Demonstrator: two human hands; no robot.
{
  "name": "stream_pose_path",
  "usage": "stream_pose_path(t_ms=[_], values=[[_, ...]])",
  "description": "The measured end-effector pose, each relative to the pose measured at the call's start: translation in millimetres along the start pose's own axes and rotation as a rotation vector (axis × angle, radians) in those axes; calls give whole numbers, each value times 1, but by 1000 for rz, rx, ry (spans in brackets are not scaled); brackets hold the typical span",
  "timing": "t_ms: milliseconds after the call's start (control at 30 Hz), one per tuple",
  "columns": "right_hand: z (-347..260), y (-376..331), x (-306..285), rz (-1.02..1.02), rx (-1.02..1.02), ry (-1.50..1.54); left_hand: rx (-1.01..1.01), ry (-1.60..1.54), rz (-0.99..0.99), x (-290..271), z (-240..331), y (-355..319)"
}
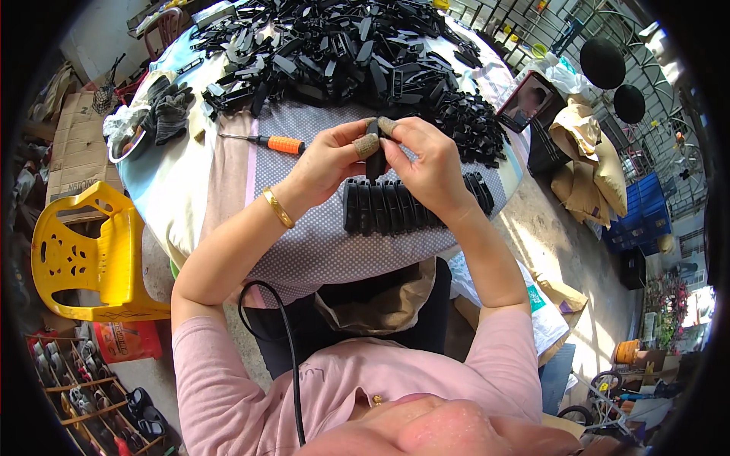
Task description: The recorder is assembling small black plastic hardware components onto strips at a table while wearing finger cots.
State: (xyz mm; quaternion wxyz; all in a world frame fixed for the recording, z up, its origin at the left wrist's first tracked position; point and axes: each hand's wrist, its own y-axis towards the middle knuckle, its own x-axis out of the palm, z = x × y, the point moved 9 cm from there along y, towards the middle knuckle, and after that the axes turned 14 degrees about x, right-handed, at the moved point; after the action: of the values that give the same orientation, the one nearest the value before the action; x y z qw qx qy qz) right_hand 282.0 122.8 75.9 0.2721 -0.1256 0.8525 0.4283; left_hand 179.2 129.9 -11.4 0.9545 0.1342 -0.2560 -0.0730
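Observation:
Between my two hands is a long black plastic piece [374,164], held upright over the table. My left hand [340,156] grips it from the left, with tan tape wrapped round a finger. From the right, my right hand [423,157] pinches its upper part, and a finger there is taped too. Just below my hands stands a row of similar black plastic pieces [384,209], lined up side by side and partly hidden by my right wrist. A screwdriver [280,144] with an orange and black handle lies left of my left hand.
A big heap of loose black plastic parts [319,57] covers the far side of the cloth-covered round table [296,254]. Dark gloves [171,110] lie at its left edge, and a phone [525,102] stands at the right. A yellow chair [99,254] is to the left.

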Motion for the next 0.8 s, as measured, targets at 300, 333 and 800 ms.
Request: stream_pose_path(t_ms=[300,333,800], values=[[5,-19,9,-127,1,-27,-109,517,-7,-16,11,-3],[5,-20,8,-109,-10,-32,-99,555,-5,-15,19,-4],[153,-17,-14,-409,600,-794,-336,883,-117,-46,15,-46]])
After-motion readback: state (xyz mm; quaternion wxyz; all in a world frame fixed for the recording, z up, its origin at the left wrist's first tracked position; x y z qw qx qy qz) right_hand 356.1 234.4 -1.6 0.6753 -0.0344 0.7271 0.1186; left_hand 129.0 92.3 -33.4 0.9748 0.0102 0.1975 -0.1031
